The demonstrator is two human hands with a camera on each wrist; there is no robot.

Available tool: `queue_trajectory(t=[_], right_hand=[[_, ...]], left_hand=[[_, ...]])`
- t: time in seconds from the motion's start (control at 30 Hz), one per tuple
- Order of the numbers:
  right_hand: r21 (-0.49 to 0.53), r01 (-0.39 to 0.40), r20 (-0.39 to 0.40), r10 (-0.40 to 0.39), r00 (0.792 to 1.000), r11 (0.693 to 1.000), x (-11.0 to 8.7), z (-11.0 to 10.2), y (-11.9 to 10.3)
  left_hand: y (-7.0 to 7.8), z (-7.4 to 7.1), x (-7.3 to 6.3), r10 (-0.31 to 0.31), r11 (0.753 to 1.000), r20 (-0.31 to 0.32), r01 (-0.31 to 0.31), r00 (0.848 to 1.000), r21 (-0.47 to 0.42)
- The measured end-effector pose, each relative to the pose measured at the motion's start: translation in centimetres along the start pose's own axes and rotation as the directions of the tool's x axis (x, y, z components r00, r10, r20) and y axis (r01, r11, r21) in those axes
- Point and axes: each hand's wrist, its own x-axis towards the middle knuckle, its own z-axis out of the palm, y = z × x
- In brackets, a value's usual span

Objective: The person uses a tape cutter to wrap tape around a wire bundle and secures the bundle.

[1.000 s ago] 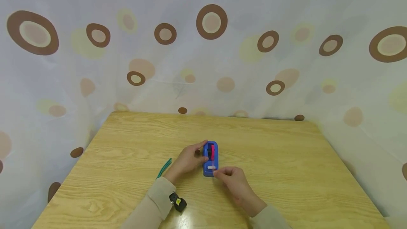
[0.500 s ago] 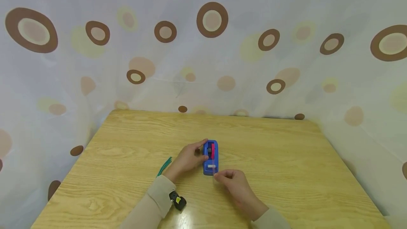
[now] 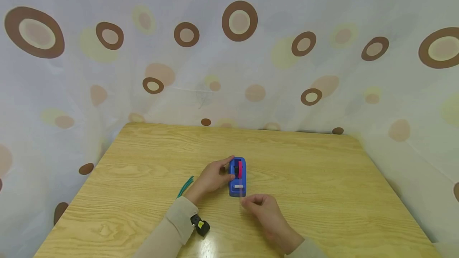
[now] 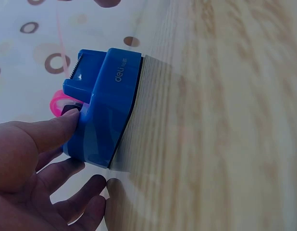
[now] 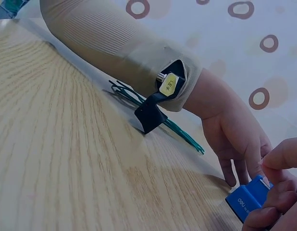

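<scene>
Head view: left hand [image 3: 211,177] grips blue tape dispenser [image 3: 236,182], long axis roughly square to the table's [image 3: 305,170] far edge, cutter end [image 3: 238,186] facing away; right hand [image 3: 267,213] pinches tape strip [image 3: 241,192]

L fingers [image 4: 62,174] on tape disp. [image 4: 109,113]

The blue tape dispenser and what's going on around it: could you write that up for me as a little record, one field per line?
Main object: blue tape dispenser, standing on a wooden table
Loaded with: pink roll
Left hand: holds the dispenser, thumb near the roll
Right hand: pinches the end of a tape strip drawn from the dispenser
Also on table: thin green strands, beside the left forearm
Background: pale backdrop with circles
</scene>
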Motion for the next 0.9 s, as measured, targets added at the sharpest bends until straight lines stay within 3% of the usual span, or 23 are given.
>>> queue_trajectory(t=[0.5,0.9], right_hand=[[0.016,-0.002,0.022,0.001,1.000,1.000,-1.3,-0.1,0.0],[0.018,-0.063,0.004,0.063,0.998,0.998,-1.7,0.1,0.0]], left_hand=[[0.2,-0.1,-0.1,-0.002,1.000,0.002,0.002,1.000,-0.017],[0.2,0.0,-0.2,-0.007,1.000,0.011,0.007,1.000,-0.013]])
